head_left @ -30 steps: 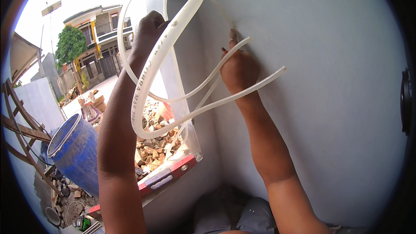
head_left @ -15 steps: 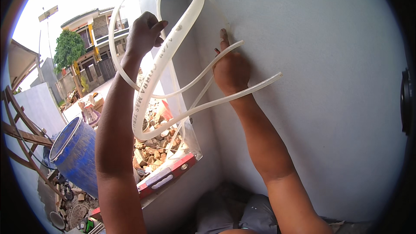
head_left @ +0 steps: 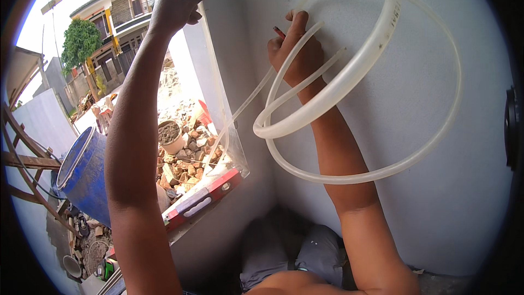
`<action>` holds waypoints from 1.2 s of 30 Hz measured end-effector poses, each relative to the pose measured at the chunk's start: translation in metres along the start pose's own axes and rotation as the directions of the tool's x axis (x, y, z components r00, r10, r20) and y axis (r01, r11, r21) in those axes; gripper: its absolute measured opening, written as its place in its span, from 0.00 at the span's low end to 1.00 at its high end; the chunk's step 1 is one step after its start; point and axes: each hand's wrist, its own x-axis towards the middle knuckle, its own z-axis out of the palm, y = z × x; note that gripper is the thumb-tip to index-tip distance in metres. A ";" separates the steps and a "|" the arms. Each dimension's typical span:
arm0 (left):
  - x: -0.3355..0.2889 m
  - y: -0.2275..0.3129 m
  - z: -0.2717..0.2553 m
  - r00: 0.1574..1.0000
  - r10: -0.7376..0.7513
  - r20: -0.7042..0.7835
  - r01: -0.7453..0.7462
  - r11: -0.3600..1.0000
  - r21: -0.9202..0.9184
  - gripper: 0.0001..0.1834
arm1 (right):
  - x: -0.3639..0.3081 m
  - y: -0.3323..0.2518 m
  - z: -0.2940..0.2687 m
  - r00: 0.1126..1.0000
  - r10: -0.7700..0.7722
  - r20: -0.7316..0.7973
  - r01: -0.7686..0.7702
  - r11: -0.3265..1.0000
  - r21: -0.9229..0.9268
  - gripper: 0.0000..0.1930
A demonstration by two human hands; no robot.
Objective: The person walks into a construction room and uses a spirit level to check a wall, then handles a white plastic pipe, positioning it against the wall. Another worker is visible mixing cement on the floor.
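Observation:
A clear plastic hose (head_left: 357,76) hangs in loose loops in front of the grey wall and across my right forearm. My left hand (head_left: 177,8), raised beside the window opening, pinches a length of it between thumb and fingers. My right hand (head_left: 297,49) is against the wall near the corner, with its fingers closed around another part of the hose. The short end of a red pencil (head_left: 279,33) pokes out between its fingers. Two free hose ends stick up beside this hand. A small dark mark shows on the wall just above it.
A red spirit level (head_left: 218,188) lies along the window sill. Outside are rubble (head_left: 191,169), a bucket of grey mix (head_left: 170,135), a blue drum (head_left: 84,169) and a wooden frame (head_left: 33,161). Grey wall (head_left: 436,213) stands close on my right.
The hose loops have swung from between my arms to the right, over my right forearm. My right hand has turned and its outstretched finger has curled in; the red pencil now shows. My left hand has risen slightly.

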 end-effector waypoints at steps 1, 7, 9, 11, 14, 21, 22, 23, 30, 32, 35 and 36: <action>0.001 -0.003 0.001 1.000 0.011 -0.005 -0.011 1.000 0.007 0.18 | 0.000 0.000 0.000 0.998 0.016 -0.054 -0.016 1.000 -0.003 0.21; -0.003 -0.002 -0.001 0.999 -0.031 -0.018 0.034 0.975 0.220 0.19 | 0.007 -0.002 -0.010 0.995 -0.043 -0.085 0.052 0.993 0.102 0.27; -0.005 0.002 0.001 0.999 0.002 -0.044 0.003 0.994 0.107 0.20 | 0.008 -0.006 -0.015 0.995 0.028 -0.094 -0.015 0.991 0.130 0.29; -0.007 0.003 0.002 0.998 0.008 -0.061 -0.002 0.996 0.094 0.20 | 0.005 -0.008 -0.021 0.998 0.048 -0.041 -0.042 0.991 0.129 0.35; 0.000 0.002 0.002 0.999 -0.049 -0.018 0.049 0.999 -0.009 0.16 | 0.002 -0.011 -0.021 0.981 -0.065 -0.182 0.086 0.990 0.112 0.35; -0.002 -0.004 -0.003 0.975 0.212 -0.061 -0.189 0.947 0.258 0.15 | -0.005 0.000 -0.019 0.886 -0.015 -0.463 0.108 0.979 0.173 0.28; -0.002 -0.003 0.000 0.993 0.084 -0.087 -0.061 0.970 0.236 0.19 | -0.007 0.001 -0.021 0.883 -0.056 -0.467 0.108 0.991 0.085 0.29; -0.003 -0.003 0.000 0.993 0.081 -0.084 -0.061 0.975 0.215 0.19 | -0.010 0.001 -0.024 0.871 -0.046 -0.490 0.101 0.991 0.085 0.30; -0.002 -0.005 -0.002 0.997 -0.076 0.003 0.076 0.997 0.031 0.20 | -0.021 -0.005 -0.046 0.979 -0.003 -0.205 0.021 0.996 0.086 0.34; -0.001 -0.005 -0.003 0.995 0.071 -0.070 -0.059 0.985 0.160 0.19 | -0.014 -0.005 -0.042 0.983 -0.155 0.097 0.142 0.981 0.128 0.31; -0.001 -0.001 -0.001 0.992 0.097 -0.081 -0.086 0.988 0.125 0.18 | -0.005 -0.004 -0.035 0.949 -0.175 0.264 0.161 0.984 0.072 0.26; -0.003 0.000 0.001 0.998 0.020 -0.064 -0.018 0.999 0.030 0.18 | -0.004 -0.003 -0.033 0.960 -0.170 0.224 0.154 0.984 0.089 0.26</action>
